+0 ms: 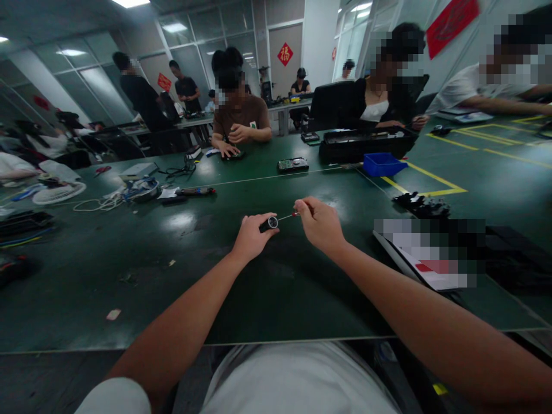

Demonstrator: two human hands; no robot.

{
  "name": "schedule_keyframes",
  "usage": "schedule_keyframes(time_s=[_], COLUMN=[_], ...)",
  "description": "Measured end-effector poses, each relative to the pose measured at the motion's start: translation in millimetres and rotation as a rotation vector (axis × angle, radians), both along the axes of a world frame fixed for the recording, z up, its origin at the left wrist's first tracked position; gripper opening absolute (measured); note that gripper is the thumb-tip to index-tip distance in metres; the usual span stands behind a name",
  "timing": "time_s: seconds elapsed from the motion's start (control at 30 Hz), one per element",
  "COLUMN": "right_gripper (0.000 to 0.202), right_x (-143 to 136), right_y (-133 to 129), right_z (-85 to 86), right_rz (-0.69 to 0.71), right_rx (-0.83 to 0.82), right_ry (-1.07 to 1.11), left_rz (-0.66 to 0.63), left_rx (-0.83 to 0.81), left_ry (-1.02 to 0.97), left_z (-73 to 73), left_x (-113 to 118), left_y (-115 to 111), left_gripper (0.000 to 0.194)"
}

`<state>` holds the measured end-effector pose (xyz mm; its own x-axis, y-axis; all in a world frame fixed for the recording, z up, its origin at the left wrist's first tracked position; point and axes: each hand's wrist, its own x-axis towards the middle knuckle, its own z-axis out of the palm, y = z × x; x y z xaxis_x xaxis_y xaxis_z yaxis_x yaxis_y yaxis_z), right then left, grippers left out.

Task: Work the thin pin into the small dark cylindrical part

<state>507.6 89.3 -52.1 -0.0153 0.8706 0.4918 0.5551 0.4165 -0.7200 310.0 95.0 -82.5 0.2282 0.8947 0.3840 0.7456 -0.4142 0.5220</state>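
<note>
Covering most of the view: green tabletop (297, 310), glossy, with yellow tape lines (448, 191) around 2 o'clock from the hands. Room beyond has glass partitions (202, 29), a door with a red diamond sign (285, 54) at 12 o'clock, and several people seated or standing. Person in a brown shirt (248, 118) across the table at 11 o'clock.

Containers: blue bin (383, 165) at 2 o'clock, contents can't be made out. Long black tray (366, 146) just behind it, some parts showing along its top, too dark to name.

Centre: black cylinder (267, 225) with a pale-rimmed round end, raised over the table near its front edge. Left hand (248, 238) grips it, thumb and fingers curled around. Right hand (321, 225) pinches a slim tool (286, 217), thin metal shaft, red near the fingers, pointing at the cylinder's round end; contact unclear.

Also: circuit-board unit (293, 165) past 12, pen-like tool (196, 191) at 10, cables (107, 202) at 9, paper scrap (114, 314) at 8.
</note>
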Motion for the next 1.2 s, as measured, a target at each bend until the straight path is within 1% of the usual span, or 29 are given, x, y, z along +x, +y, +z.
schedule_keyframes(time_s=[0.1, 0.23, 0.33, 0.4, 0.47, 0.53, 0.6, 0.67, 0.73, 0.77, 0.9, 1.1, 1.2], right_gripper=[0.025, 0.024, 0.026, 0.023, 0.023, 0.019, 0.022, 0.027, 0.030, 0.029, 0.026, 0.023, 0.022], right_x=[-0.4, -0.3, -1.2, -2.8, -4.7, -5.7, -4.5, -1.0, 2.8, 4.1, 2.5, -2.5, -2.8], right_y=[0.0, -3.3, -6.2, -6.4, -4.0, 1.7, 9.9, 18.6, 25.2, 27.0, 23.6, 11.6, 8.6], right_z=[-0.9, -0.1, 0.9, 0.0, -2.6, -6.4, -10.8, -15.0, -18.1, -19.1, -18.7, -13.0, -11.3], right_rz=[0.029, 0.080, 0.078, 0.074, 0.073, 0.085, 0.144, 0.184, 0.201, 0.184, 0.094, 0.072, 0.112], right_rx=[0.000, -0.019, 0.004, 0.008, -0.012, -0.055, -0.128, -0.266, -0.397, -0.403, -0.231, -0.101, -0.076], right_ry=[0.019, 0.022, 0.000, 0.044, 0.158, 0.327, 0.506, 0.698, 0.766, 0.769, 0.694, 0.486, 0.415], left_rz=[-0.003, -0.004, -0.005, 0.006, 0.030, 0.047, 0.019, -0.031, -0.055, -0.053, -0.039, -0.049, -0.042], left_rx=[-0.014, -0.018, -0.020, -0.019, -0.011, 0.001, 0.018, 0.050, 0.076, 0.079, 0.055, 0.066, 0.060], left_ry=[-0.001, -0.006, 0.005, 0.007, -0.007, -0.037, -0.064, -0.067, -0.046, -0.034, -0.012, -0.004, -0.007], left_z=[0.2, -0.8, -1.1, -0.3, 1.4, 3.5, 5.8, 7.7, 8.6, 8.5, 6.0, 5.7, 6.5], left_x=[0.2, -0.5, -0.6, -0.6, -0.7, -1.0, -1.3, -1.8, -2.4, -2.7, -3.5, -2.2, -1.8], left_y=[-0.3, 0.2, 0.9, 1.1, 0.7, -0.2, -1.2, -1.6, -1.0, -0.5, 1.8, 0.8, -0.1], left_gripper=[0.037, 0.037, 0.038, 0.038, 0.037, 0.036, 0.037, 0.038, 0.038, 0.038, 0.038, 0.038, 0.037])
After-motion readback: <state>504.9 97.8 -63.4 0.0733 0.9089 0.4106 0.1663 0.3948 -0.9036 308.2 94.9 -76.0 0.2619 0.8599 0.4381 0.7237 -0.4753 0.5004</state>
